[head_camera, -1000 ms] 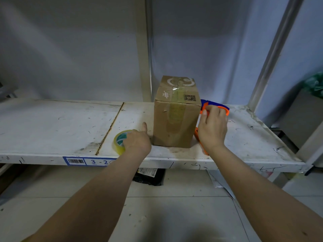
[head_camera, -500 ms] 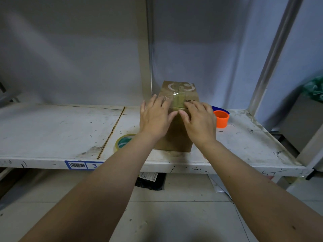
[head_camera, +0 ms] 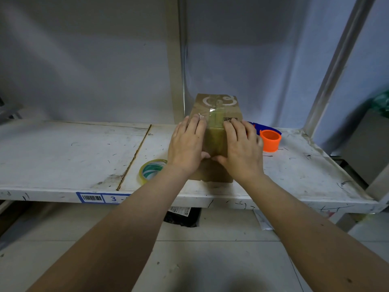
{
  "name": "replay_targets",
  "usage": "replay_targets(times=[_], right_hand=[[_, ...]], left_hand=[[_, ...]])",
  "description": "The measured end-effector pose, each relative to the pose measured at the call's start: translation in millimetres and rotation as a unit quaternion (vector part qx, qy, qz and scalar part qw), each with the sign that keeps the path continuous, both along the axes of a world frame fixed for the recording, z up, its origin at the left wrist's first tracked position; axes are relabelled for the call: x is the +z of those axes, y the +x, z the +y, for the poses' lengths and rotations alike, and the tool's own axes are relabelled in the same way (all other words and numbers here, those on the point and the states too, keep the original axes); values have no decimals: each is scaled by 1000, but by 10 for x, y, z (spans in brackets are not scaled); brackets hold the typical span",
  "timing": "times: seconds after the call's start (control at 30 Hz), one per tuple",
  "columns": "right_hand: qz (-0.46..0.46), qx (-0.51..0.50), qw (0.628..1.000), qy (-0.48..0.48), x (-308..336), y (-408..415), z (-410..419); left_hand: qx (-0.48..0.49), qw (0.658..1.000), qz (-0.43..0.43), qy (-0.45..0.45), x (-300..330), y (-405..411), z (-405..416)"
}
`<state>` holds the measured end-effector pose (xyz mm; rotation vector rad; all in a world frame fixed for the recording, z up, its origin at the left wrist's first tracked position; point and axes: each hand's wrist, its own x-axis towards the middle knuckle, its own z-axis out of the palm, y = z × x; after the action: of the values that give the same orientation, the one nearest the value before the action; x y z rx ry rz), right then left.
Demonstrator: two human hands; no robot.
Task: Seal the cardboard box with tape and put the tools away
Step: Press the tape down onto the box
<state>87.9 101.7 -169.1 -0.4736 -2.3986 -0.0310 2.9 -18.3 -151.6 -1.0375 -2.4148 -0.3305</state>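
Tape roll point(head_camera: 152, 170) lies flat near shelf point(head_camera: 63, 157) front edge, just left of the box. Left hand point(head_camera: 186, 147) and right hand point(head_camera: 242, 150) open, palms flat on cardboard box point(head_camera: 216, 108), pressing either side of the tape strip point(head_camera: 215, 131); gripping nothing. Seal looks nearly done. Behind, right: orange-and-blue tape dispenser point(head_camera: 270, 140), not yet stowed, roll likewise.

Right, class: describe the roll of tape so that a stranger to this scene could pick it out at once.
Start at the white shelf with the blue barcode label on its front edge. Near that edge, just left of the cardboard box, lies the roll of tape. It is a clear yellowish ring with a green-and-white core, unlike the orange dispenser on the box's right.
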Motion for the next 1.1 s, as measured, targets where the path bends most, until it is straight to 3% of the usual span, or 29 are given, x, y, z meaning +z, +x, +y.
replay_targets(times=[0.3,0.57,0.67,0.77,0.9,1.1], right_hand=[[91,-35,995,-27,49,-89,-128],[-6,-1,1000,-6,1,29,-27],[-17,67,995,-76,83,111,69],[30,92,985,-140,165,179,147],[57,86,982,-157,159,179,131],[88,65,976,-189,100,57,75]], left_hand=[[1,1000,-20,-3,14,40,-20],[-2,1000,-18,-19,27,47,-43],[-9,1000,-11,-18,42,34,-78],[-5,1000,-1,29,48,37,-107],[27,991,-67,114,58,153,-32],[21,983,-116,138,22,159,96]])
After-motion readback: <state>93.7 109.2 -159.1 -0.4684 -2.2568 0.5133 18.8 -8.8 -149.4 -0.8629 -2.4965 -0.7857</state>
